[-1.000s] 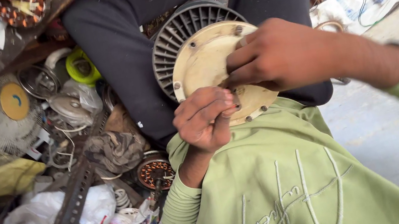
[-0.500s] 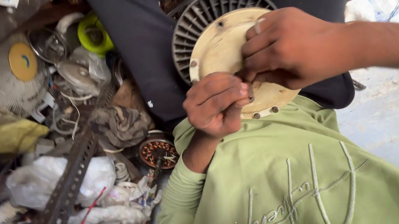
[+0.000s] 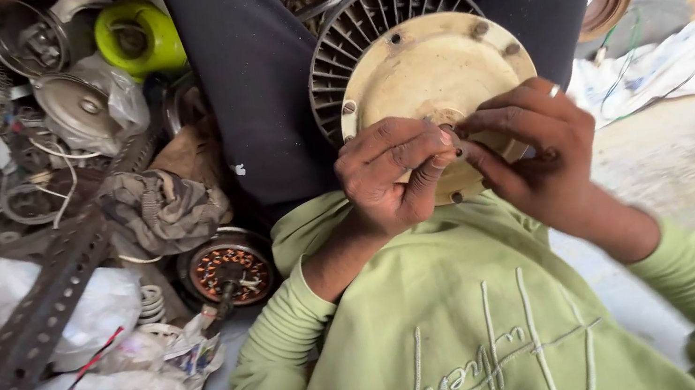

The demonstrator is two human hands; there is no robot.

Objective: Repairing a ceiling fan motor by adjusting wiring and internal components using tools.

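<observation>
Fan motor sits on your lap between dark-trousered legs — cream, stained round cover plate, bolts along its rim, dark finned ring behind. Your left hand and right hand meet at its lower edge, fingers pinched narrow together — what they grip, cannot tell.

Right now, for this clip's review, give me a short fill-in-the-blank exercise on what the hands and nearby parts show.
1. Both hands meet at the middle of a round, cream-coloured ____.
2. Behind that part sits a dark ring of ____.
3. The left hand and right hand come out of ____ sleeves.
4. Left of the sleeves lies a motor stator wound with ____ wire.

Missing words: cover plate; fins; green; copper
</observation>
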